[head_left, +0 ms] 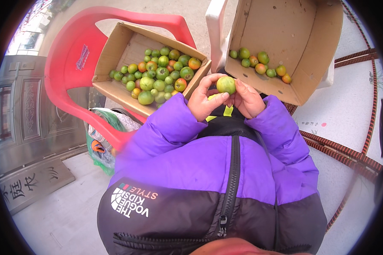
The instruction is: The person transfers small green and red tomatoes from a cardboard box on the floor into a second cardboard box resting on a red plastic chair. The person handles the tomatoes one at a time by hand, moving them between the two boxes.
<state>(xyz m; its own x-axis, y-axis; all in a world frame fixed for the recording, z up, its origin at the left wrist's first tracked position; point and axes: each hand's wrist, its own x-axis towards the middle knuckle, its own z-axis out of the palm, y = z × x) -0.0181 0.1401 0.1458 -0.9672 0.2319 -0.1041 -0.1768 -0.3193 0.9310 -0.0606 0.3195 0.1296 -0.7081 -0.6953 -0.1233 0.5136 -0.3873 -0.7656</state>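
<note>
A pale green tomato (226,85) sits between my two hands, in front of my chest. My left hand (205,98) curls round its left side, with the thumb below it. From the right, the thumb of my right hand (248,100) presses against it, and the other fingers are partly hidden behind. Just left of my hands, a cardboard box (110,63) holds many tomatoes, mostly green with some turning orange. Beyond my right hand, a second cardboard box (281,29) has a smaller group of green and orange tomatoes (261,68) along its near left side.
The left box rests on a red plastic chair (68,55), the right one on a white chair (215,34). A green and clear plastic bag (102,140) lies beside the red chair. At left stand a grey metal door (34,102) and a lettered board (38,182).
</note>
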